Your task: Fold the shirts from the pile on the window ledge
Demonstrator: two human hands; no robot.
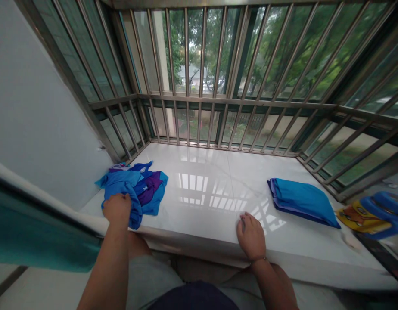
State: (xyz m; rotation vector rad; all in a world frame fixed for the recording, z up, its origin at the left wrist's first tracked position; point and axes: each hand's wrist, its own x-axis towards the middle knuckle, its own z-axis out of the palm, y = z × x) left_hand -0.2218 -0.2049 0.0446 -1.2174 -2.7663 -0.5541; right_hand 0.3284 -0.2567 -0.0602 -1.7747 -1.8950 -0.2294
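Observation:
My left hand (117, 209) grips the near edge of a crumpled blue and purple garment (134, 189), which lies in a loose heap at the left end of a white marble window sill (199, 215). My right hand (250, 236) rests on the bare sill near its front edge, fingers down and holding nothing. Nearest to it, further right, lies a neatly folded blue garment (302, 201) with a purple layer showing underneath. Its underside is hidden.
Steel window bars (199, 101) and glass panes close off the far side of the sill, with trees beyond. A grey wall (40, 107) runs along the left. A teal cloth (34, 232) hangs at near left. A yellow and blue printed item (370, 215) sits at right.

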